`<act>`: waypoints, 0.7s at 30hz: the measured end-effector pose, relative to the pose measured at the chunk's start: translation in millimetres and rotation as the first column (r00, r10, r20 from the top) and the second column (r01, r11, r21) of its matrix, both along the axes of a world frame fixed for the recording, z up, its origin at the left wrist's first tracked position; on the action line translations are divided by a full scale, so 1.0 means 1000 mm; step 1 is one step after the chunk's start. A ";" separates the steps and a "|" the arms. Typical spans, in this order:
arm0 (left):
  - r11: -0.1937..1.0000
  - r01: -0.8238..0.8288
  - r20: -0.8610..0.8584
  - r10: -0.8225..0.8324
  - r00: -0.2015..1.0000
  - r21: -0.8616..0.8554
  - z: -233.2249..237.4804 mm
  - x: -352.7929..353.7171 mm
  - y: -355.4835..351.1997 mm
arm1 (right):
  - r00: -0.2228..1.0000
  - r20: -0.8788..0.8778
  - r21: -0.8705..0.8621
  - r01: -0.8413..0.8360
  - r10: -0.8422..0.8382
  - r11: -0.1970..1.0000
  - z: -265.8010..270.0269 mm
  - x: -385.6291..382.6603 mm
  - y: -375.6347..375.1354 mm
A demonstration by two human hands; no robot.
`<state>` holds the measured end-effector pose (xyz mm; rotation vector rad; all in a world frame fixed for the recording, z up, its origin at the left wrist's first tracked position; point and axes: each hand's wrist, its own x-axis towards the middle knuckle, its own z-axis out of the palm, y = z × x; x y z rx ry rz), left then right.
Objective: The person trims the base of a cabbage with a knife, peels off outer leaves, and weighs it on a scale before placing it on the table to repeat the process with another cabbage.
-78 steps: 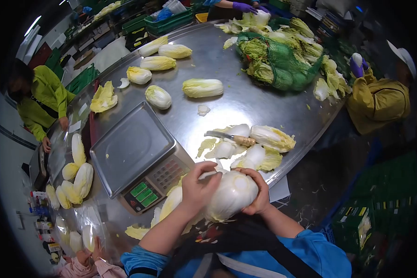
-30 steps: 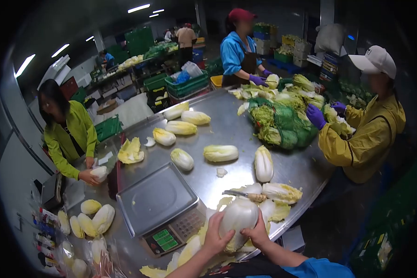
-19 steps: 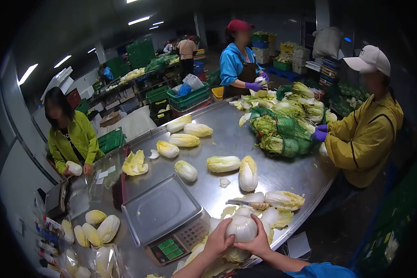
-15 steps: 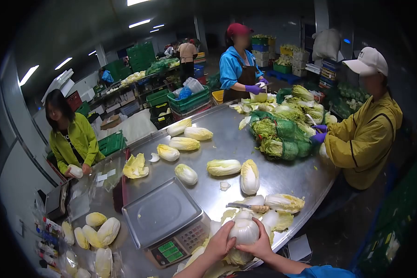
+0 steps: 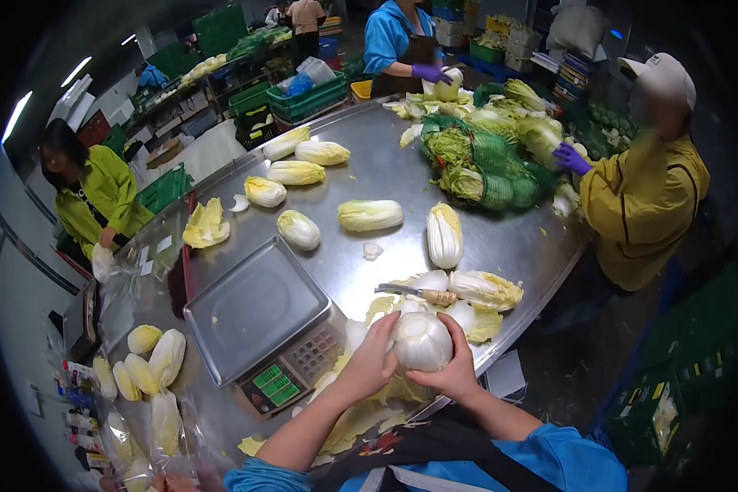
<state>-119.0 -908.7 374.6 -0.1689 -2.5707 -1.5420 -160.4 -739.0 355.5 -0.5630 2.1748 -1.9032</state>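
Note:
Between my two hands I hold a napa cabbage (image 5: 423,343), its cut white base facing up. My left hand (image 5: 372,354) grips its left side and my right hand (image 5: 456,361) its right side, thumb in front. Just beyond it a knife (image 5: 418,293) with a wooden handle lies across loose white leaves. Beside the knife sits another napa cabbage (image 5: 485,290), pale yellow at the leaf end. Trimmed yellow leaves (image 5: 385,410) lie under and around my hands. An upright-pointing cabbage (image 5: 444,236) rests farther up the table.
A digital scale (image 5: 258,312) stands left of my hands on the metal table (image 5: 336,176). Several cabbages lie beyond it, others at lower left (image 5: 143,361). Green-netted cabbages (image 5: 484,164) are piled at the back right. Co-workers stand at left (image 5: 111,189), back (image 5: 398,49) and right (image 5: 648,197).
My view has tipped downward. The cabbage in my hands has turned, showing more of its cut base. The co-worker on the right has shifted a gloved hand upward on the pile.

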 end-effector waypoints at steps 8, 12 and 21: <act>0.995 0.079 -0.041 -0.077 0.996 0.061 -0.010 -0.017 0.004 | 0.993 -0.110 0.040 0.044 -0.039 0.998 0.002 -0.009 0.015; 0.994 0.104 -0.055 -0.105 0.993 -0.011 -0.051 -0.043 -0.010 | 0.989 -0.116 0.067 0.101 -0.093 0.993 -0.007 -0.012 0.015; 0.899 0.432 0.489 -0.347 0.800 -0.068 -0.023 -0.083 -0.006 | 0.959 -0.195 0.091 0.225 -0.204 0.970 0.032 -0.004 0.039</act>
